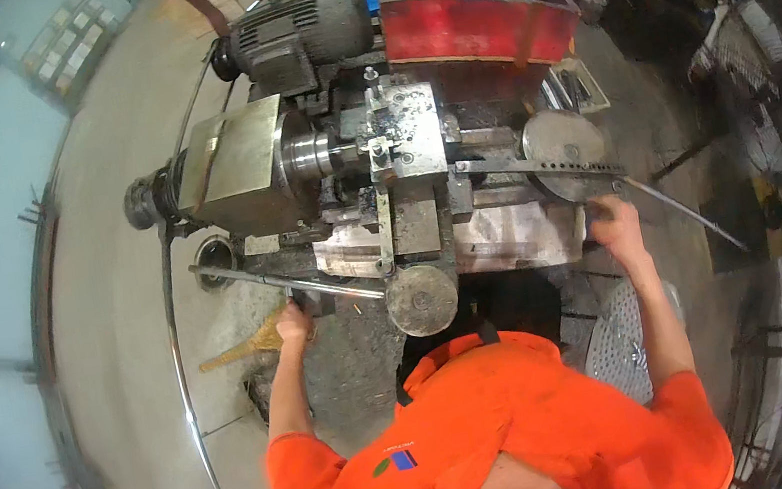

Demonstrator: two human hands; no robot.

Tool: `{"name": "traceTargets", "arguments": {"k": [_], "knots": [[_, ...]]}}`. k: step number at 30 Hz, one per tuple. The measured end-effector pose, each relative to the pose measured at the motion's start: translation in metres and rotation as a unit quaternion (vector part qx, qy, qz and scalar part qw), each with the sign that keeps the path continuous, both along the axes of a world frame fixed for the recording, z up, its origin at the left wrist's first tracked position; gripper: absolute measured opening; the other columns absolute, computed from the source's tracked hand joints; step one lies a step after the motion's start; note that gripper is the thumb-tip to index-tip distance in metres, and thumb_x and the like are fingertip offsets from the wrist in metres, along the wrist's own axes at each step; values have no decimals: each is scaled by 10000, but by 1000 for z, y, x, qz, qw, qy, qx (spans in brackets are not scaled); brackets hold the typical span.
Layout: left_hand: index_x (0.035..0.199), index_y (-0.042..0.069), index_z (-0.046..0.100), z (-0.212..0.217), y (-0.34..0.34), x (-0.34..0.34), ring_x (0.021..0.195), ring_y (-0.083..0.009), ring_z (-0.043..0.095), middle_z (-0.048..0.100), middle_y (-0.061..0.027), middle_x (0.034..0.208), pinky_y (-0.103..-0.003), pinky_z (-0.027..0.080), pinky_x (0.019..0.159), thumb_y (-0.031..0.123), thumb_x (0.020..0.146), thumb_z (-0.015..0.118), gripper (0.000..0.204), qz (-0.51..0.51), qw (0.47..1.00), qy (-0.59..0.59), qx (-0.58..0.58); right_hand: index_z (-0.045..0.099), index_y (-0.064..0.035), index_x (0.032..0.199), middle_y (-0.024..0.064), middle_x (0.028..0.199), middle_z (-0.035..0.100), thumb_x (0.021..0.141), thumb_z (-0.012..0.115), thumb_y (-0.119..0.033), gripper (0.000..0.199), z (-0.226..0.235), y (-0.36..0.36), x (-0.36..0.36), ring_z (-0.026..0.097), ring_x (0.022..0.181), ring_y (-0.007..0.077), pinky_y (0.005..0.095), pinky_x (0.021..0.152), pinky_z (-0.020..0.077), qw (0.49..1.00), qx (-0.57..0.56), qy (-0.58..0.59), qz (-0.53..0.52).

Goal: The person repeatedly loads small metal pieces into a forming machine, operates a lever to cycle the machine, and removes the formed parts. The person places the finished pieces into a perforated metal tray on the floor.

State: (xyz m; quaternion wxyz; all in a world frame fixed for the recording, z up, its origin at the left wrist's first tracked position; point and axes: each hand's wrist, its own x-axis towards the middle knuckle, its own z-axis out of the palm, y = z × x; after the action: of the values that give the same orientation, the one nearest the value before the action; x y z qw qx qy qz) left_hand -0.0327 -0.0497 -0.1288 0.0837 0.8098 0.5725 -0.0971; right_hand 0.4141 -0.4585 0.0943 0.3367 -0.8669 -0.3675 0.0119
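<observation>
A greasy lathe-like machine stands before me, with a shiny spindle chuck (303, 156) and a steel tool block (414, 130). Closed fingers of my left hand (292, 323) sit just below a long metal lever (301, 283); a short stub shows above them, and what they grip is too small to make out. That lever runs to a round metal disc (422, 301). At the right, my right hand (617, 229) is curled shut beneath a larger round disc (565, 155), near a perforated bar (541, 164). Whatever it holds is hidden.
Behind the machine are a finned electric motor (303, 30) and a red bin (479, 24) full of small metal parts. A straw brush (249, 340) lies by my left hand. Long rods (192, 416) reach out at the left, and a perforated seat (618, 342) is at my right.
</observation>
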Motion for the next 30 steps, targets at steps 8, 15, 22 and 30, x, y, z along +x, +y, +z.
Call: {"name": "traceTargets", "arguments": {"k": [8, 15, 22, 30], "knots": [[1084, 48, 587, 71, 30, -80, 781, -337, 623, 638, -196, 850, -414, 482, 688, 336, 795, 575, 408, 52, 968, -236, -75, 655, -29, 905, 144, 920, 623, 574, 611, -179, 366, 77, 232, -53, 575, 891, 331, 376, 798, 463, 933, 103, -94, 333], [1070, 102, 606, 242, 33, -187, 720, -325, 619, 628, -198, 763, -418, 467, 622, 324, 845, 552, 321, 171, 948, -143, 226, 677, -26, 712, 191, 780, 647, 550, 620, -219, 258, 57, 347, -90, 625, 781, 339, 396, 757, 507, 917, -134, -189, 324], [803, 37, 659, 176, -18, -231, 726, -351, 589, 618, -183, 724, -446, 431, 697, 578, 895, 314, 648, 354, 911, -189, 99, 680, -25, 754, 180, 814, 654, 554, 627, -215, 281, 56, 356, -104, 624, 821, 338, 379, 760, 514, 899, -147, -177, 372], [829, 16, 617, 197, -99, -118, 805, -413, 585, 629, -202, 820, -494, 434, 687, 520, 882, 405, 549, 314, 918, -168, 176, 674, -26, 718, 170, 778, 657, 571, 615, -228, 257, 67, 335, -92, 616, 777, 322, 390, 716, 512, 904, -163, -243, 314]]}}
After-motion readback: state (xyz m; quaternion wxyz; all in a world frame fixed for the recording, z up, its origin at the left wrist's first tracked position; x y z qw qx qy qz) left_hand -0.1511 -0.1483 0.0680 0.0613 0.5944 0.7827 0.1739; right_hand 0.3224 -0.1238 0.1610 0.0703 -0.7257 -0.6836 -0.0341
